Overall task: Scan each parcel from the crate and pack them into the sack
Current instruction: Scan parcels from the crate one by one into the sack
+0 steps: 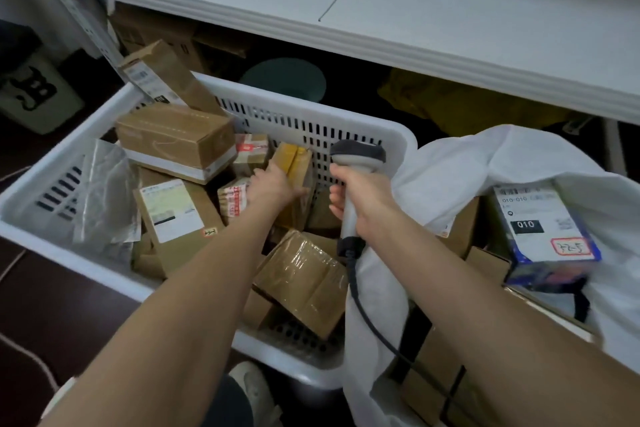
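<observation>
A white slotted crate [104, 118] holds several cardboard parcels and a grey plastic mailer [104, 191]. My left hand [273, 185] reaches deep into the crate and grips a small brown box [298, 163] standing against the far wall. My right hand [360, 204] holds a grey handheld barcode scanner [358, 154] by its handle over the crate's right corner, its cable hanging down. To the right, the white sack [467, 163] lies open with a blue box [547, 236] bearing a white label and brown boxes inside.
A white table edge [381, 45] overhangs the crate at the back. Beneath it sit more cardboard boxes, a teal round object [284, 78] and a yellow bag [460, 107]. A dark bin [31, 90] stands at the left. My shoe [252, 388] shows at the bottom.
</observation>
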